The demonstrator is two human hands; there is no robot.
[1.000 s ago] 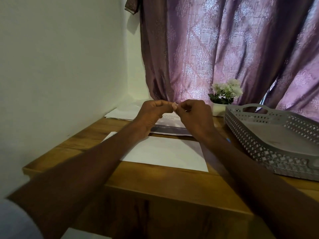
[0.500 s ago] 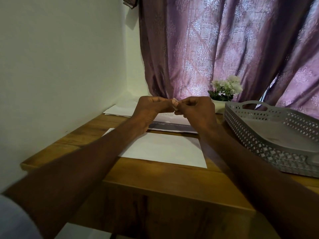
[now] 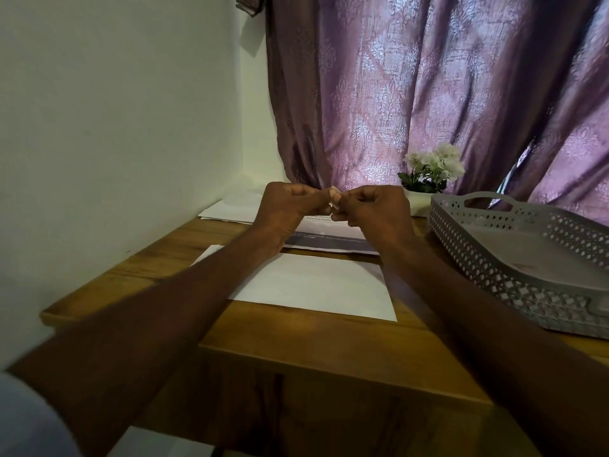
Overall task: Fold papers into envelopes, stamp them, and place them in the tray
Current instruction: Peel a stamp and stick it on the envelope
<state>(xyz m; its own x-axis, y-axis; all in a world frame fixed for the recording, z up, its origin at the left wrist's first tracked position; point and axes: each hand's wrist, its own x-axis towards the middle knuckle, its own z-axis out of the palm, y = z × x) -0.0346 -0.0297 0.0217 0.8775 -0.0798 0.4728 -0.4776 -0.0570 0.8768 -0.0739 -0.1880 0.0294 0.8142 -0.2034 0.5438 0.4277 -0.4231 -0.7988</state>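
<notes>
A white envelope [image 3: 316, 285] lies flat on the wooden table [image 3: 296, 338] in front of me. Above its far edge, my left hand [image 3: 290, 206] and my right hand [image 3: 375, 209] meet, fingertips pinched together on a tiny white stamp [image 3: 334, 204]. Most of the stamp is hidden by my fingers. A printed sheet with a dark band [image 3: 329, 240] lies just behind the envelope, partly under my hands. The grey perforated tray [image 3: 514, 258] stands at the right with nothing in it.
More white paper [image 3: 227, 211] lies at the back left against the wall. A small pot of white flowers [image 3: 431, 169] stands behind the tray, in front of the purple curtain. The table's front edge is close to me.
Both hands have stayed together at the same spot, with small finger movements on the stamp. The view has shifted slightly.
</notes>
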